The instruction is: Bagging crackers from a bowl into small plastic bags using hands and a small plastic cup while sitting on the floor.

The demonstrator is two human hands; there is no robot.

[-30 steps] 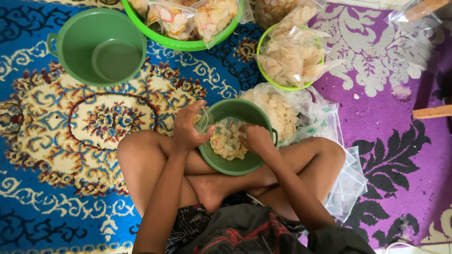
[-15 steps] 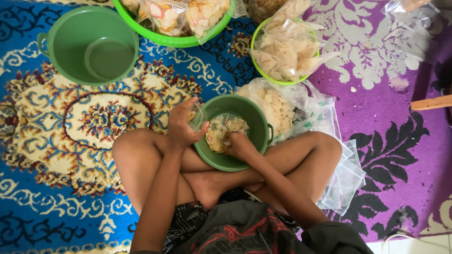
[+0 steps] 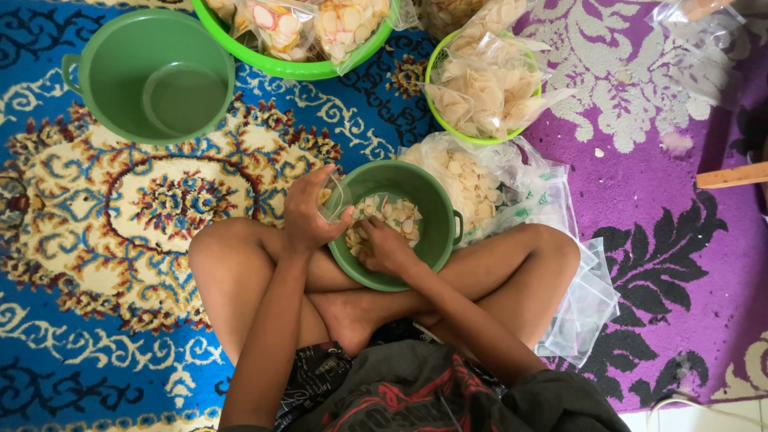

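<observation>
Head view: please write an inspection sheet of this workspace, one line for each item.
Surface: patterned carpet, blue and cream on the left, purple on the right.
Job's things: round dark green plastic bowl of pale crackers on the crossed legs; small clear plastic bag.
Clutter: empty green plastic tub; two bright green bowls with filled bags; large open bag of crackers; stack of empty clear bags.
Grips: left hand holds the small bag at the bowl's rim; right hand is in the crackers.
Cables: one pale cord, bottom right.
Surroundings: wooden piece at the right edge.
</observation>
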